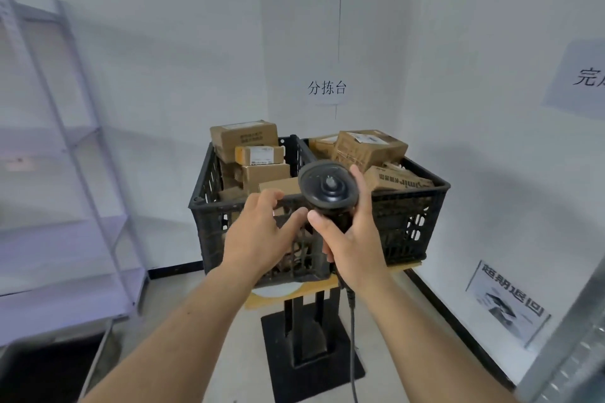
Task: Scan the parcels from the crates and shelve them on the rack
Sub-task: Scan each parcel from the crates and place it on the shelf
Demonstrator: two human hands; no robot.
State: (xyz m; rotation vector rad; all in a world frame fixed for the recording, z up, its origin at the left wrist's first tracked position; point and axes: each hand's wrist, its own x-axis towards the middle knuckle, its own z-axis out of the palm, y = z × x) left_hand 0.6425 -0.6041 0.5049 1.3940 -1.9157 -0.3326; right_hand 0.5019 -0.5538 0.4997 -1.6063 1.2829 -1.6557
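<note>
Right hand [352,239] grips black barcode scanner [328,190] by handle, cable [353,337] trailing below. Left hand [258,235] hovers just left of grip, fingers loosely spread, holding nothing. Behind scanner: two black crates [409,222] heaped with cardboard parcels [370,145]. Rack [65,141] well left.

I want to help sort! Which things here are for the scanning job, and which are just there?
For the job: barcode scanner in the right hand, cardboard parcels, black crates, rack.

Just there: wall signs, table stand.
</note>
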